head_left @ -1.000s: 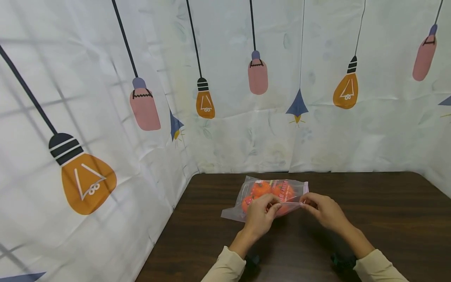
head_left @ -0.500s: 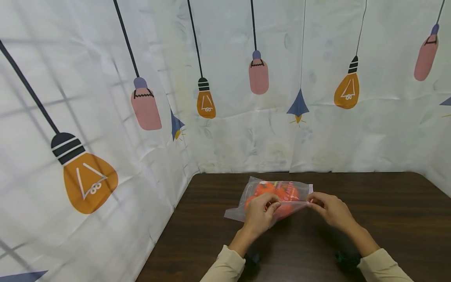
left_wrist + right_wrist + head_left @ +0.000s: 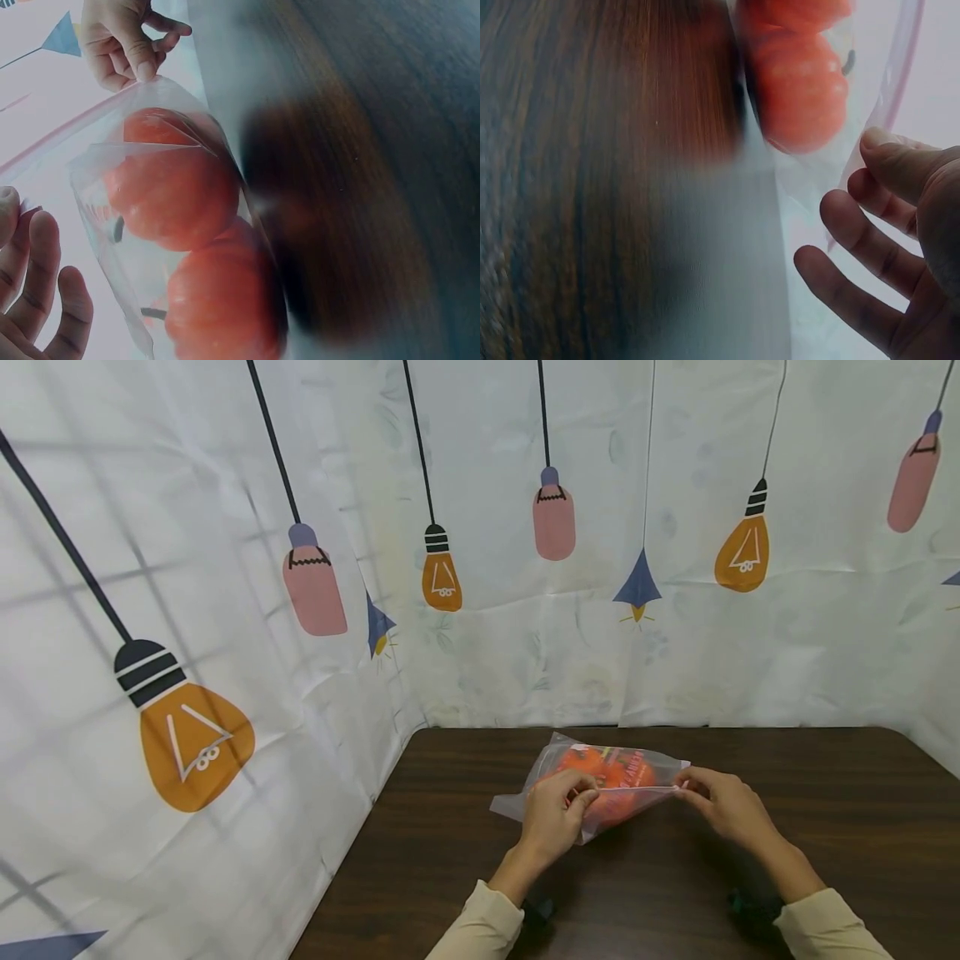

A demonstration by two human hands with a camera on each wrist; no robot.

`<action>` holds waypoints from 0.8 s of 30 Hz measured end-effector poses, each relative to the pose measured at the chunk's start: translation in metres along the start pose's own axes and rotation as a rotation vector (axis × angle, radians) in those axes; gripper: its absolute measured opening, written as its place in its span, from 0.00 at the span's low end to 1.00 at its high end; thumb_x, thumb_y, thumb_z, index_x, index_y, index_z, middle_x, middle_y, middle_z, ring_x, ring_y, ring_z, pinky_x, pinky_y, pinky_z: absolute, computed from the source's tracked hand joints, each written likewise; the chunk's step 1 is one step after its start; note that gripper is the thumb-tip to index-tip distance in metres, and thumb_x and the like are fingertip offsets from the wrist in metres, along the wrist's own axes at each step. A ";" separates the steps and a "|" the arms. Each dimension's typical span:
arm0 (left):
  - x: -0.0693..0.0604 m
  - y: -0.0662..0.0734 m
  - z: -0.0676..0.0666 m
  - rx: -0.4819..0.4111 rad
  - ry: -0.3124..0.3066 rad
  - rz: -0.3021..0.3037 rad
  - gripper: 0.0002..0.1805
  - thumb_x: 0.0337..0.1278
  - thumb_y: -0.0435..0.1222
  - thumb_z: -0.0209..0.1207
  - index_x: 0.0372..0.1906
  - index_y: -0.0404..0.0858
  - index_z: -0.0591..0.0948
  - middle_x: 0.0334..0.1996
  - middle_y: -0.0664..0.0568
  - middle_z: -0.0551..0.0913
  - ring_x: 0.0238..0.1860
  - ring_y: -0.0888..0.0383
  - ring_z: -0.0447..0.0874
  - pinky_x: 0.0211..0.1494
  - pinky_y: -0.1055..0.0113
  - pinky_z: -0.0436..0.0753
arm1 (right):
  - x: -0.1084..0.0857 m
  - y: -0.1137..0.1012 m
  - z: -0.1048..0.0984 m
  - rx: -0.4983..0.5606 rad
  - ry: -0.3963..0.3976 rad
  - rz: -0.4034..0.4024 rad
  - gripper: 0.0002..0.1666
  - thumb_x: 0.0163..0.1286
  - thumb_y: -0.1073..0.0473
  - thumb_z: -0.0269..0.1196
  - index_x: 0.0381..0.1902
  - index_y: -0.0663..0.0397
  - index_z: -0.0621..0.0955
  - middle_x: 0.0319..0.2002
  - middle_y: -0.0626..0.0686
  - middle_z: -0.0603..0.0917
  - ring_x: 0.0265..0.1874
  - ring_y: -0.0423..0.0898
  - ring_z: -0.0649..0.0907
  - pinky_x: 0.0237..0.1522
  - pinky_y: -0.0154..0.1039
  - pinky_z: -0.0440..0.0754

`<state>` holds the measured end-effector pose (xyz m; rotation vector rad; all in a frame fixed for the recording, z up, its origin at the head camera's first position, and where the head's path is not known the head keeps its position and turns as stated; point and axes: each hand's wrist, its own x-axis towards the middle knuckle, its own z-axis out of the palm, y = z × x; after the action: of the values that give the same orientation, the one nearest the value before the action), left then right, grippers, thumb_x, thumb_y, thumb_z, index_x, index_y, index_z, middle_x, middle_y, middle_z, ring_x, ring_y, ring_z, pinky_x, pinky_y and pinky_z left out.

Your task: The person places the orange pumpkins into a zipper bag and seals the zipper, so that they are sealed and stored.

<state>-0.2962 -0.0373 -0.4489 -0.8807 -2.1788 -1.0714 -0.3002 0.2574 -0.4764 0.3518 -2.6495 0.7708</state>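
Note:
A clear zip-top plastic bag [image 3: 645, 792] with pink print lies on the table, holding several orange-red, ribbed, pumpkin-shaped pieces [image 3: 176, 191] with dark stems. My left hand [image 3: 551, 817] pinches the bag's near top edge between thumb and index finger, its other fingers loosely curled in the left wrist view. At the right end of that edge, my right hand [image 3: 726, 806] pinches the corner with thumb and index finger, the remaining fingers spread in the right wrist view. The pink seal strip [image 3: 907, 64] runs taut between both hands. Fingers cover part of the bag in the head view.
The dark wood-grain table [image 3: 840, 835] extends to both sides of the bag. White curtains [image 3: 495, 668] printed with hanging lamps and bulbs stand behind the table and along its left. Dark wrist straps [image 3: 538, 910] sit under the forearms.
My right hand has moved rightward with the bag's corner in its pinch. The bag has shifted right along with it, while my left hand stays almost in place.

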 end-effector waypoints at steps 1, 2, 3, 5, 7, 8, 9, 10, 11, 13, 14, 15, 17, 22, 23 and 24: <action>0.000 0.000 0.000 0.002 -0.005 -0.003 0.02 0.63 0.37 0.67 0.35 0.48 0.85 0.31 0.59 0.88 0.27 0.70 0.78 0.31 0.82 0.73 | 0.000 0.001 -0.001 0.000 -0.004 0.007 0.06 0.72 0.50 0.65 0.43 0.42 0.84 0.26 0.44 0.83 0.22 0.34 0.73 0.23 0.36 0.69; 0.000 0.000 0.000 0.000 -0.011 -0.006 0.02 0.64 0.38 0.66 0.35 0.47 0.85 0.30 0.59 0.87 0.27 0.70 0.78 0.32 0.82 0.73 | -0.001 0.002 -0.001 0.002 -0.009 0.012 0.06 0.73 0.50 0.65 0.43 0.42 0.84 0.26 0.44 0.83 0.21 0.34 0.74 0.23 0.36 0.69; 0.000 0.000 0.000 0.001 -0.013 -0.009 0.02 0.64 0.38 0.66 0.35 0.47 0.85 0.30 0.59 0.87 0.27 0.70 0.78 0.32 0.82 0.73 | -0.001 0.004 -0.001 0.003 -0.012 0.014 0.06 0.73 0.50 0.65 0.44 0.42 0.84 0.26 0.44 0.83 0.21 0.33 0.74 0.22 0.36 0.69; 0.000 -0.001 0.000 -0.001 -0.009 -0.011 0.02 0.64 0.38 0.66 0.35 0.46 0.85 0.30 0.58 0.87 0.28 0.70 0.78 0.32 0.82 0.74 | -0.001 0.006 -0.002 0.002 -0.012 0.017 0.07 0.73 0.50 0.64 0.45 0.42 0.83 0.27 0.44 0.85 0.22 0.33 0.75 0.22 0.36 0.70; 0.000 -0.002 -0.001 -0.002 -0.002 -0.014 0.03 0.64 0.38 0.66 0.35 0.46 0.85 0.30 0.58 0.87 0.28 0.69 0.79 0.32 0.82 0.75 | -0.002 0.008 -0.003 -0.003 -0.008 0.017 0.07 0.73 0.50 0.64 0.46 0.43 0.83 0.30 0.45 0.86 0.22 0.32 0.76 0.22 0.36 0.70; 0.000 -0.002 -0.001 -0.002 -0.001 -0.018 0.03 0.65 0.39 0.65 0.35 0.45 0.85 0.31 0.58 0.87 0.28 0.69 0.79 0.32 0.81 0.75 | -0.002 0.010 -0.003 -0.004 -0.008 0.020 0.08 0.73 0.51 0.65 0.46 0.43 0.83 0.30 0.45 0.87 0.22 0.31 0.76 0.22 0.36 0.70; 0.000 -0.002 -0.001 -0.001 0.002 -0.021 0.03 0.65 0.39 0.65 0.34 0.45 0.85 0.31 0.58 0.87 0.28 0.68 0.79 0.33 0.81 0.75 | -0.002 0.011 -0.003 -0.007 -0.007 0.023 0.08 0.73 0.51 0.65 0.46 0.43 0.83 0.31 0.45 0.87 0.22 0.31 0.76 0.22 0.36 0.70; 0.000 -0.003 -0.001 -0.002 0.002 -0.025 0.04 0.65 0.39 0.66 0.34 0.45 0.85 0.31 0.58 0.87 0.28 0.68 0.80 0.33 0.81 0.75 | -0.002 0.012 -0.003 -0.009 -0.006 0.027 0.08 0.73 0.51 0.65 0.47 0.44 0.83 0.32 0.45 0.87 0.22 0.31 0.76 0.22 0.36 0.70; 0.000 -0.003 -0.002 0.002 0.002 -0.025 0.04 0.64 0.39 0.66 0.34 0.44 0.85 0.31 0.58 0.87 0.28 0.67 0.80 0.33 0.81 0.75 | -0.003 0.013 -0.003 -0.012 -0.009 0.033 0.08 0.73 0.51 0.65 0.47 0.44 0.83 0.32 0.45 0.87 0.22 0.31 0.76 0.22 0.36 0.70; 0.001 -0.004 -0.002 0.008 0.002 -0.025 0.03 0.64 0.39 0.66 0.35 0.44 0.85 0.30 0.58 0.87 0.29 0.66 0.81 0.33 0.80 0.76 | -0.003 0.015 -0.004 -0.016 -0.013 0.043 0.08 0.74 0.51 0.64 0.47 0.43 0.83 0.32 0.45 0.87 0.22 0.31 0.76 0.22 0.36 0.69; 0.001 -0.004 -0.003 0.012 0.004 -0.025 0.03 0.63 0.39 0.66 0.35 0.45 0.85 0.30 0.58 0.87 0.29 0.67 0.81 0.33 0.80 0.76 | -0.003 0.015 -0.004 -0.017 -0.015 0.049 0.08 0.74 0.50 0.64 0.47 0.43 0.83 0.31 0.45 0.86 0.22 0.31 0.76 0.21 0.36 0.69; 0.001 -0.004 -0.003 0.013 0.008 -0.021 0.03 0.63 0.39 0.66 0.35 0.45 0.86 0.30 0.58 0.87 0.29 0.67 0.81 0.33 0.80 0.76 | -0.004 0.016 -0.004 -0.018 -0.015 0.053 0.08 0.74 0.50 0.64 0.47 0.43 0.83 0.30 0.45 0.86 0.22 0.32 0.75 0.21 0.36 0.69; 0.001 -0.005 -0.004 0.015 0.015 -0.017 0.03 0.63 0.39 0.66 0.35 0.45 0.86 0.30 0.58 0.87 0.28 0.67 0.81 0.33 0.80 0.76 | -0.004 0.017 -0.005 -0.020 -0.015 0.059 0.08 0.74 0.49 0.64 0.47 0.42 0.82 0.29 0.44 0.85 0.22 0.32 0.75 0.21 0.37 0.69; 0.002 -0.006 -0.005 0.016 0.035 -0.022 0.03 0.62 0.39 0.67 0.35 0.45 0.86 0.30 0.58 0.88 0.28 0.67 0.83 0.32 0.80 0.77 | -0.004 0.019 -0.008 -0.024 0.000 0.063 0.08 0.73 0.50 0.65 0.46 0.43 0.82 0.31 0.46 0.87 0.24 0.36 0.76 0.23 0.38 0.69; 0.002 -0.006 -0.006 0.017 0.036 -0.025 0.03 0.62 0.39 0.67 0.35 0.45 0.86 0.30 0.58 0.88 0.28 0.67 0.83 0.32 0.80 0.77 | -0.004 0.020 -0.008 -0.026 0.002 0.063 0.08 0.73 0.51 0.65 0.46 0.43 0.83 0.32 0.47 0.87 0.24 0.37 0.76 0.23 0.39 0.69; 0.002 -0.006 -0.006 0.017 0.039 -0.027 0.03 0.62 0.39 0.67 0.35 0.45 0.86 0.30 0.58 0.88 0.28 0.67 0.83 0.32 0.79 0.77 | -0.004 0.021 -0.008 -0.029 0.006 0.063 0.07 0.73 0.51 0.65 0.46 0.43 0.83 0.34 0.48 0.88 0.25 0.37 0.76 0.24 0.39 0.69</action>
<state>-0.3011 -0.0445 -0.4471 -0.8183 -2.1703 -1.0725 -0.3016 0.2795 -0.4809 0.2594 -2.6748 0.7506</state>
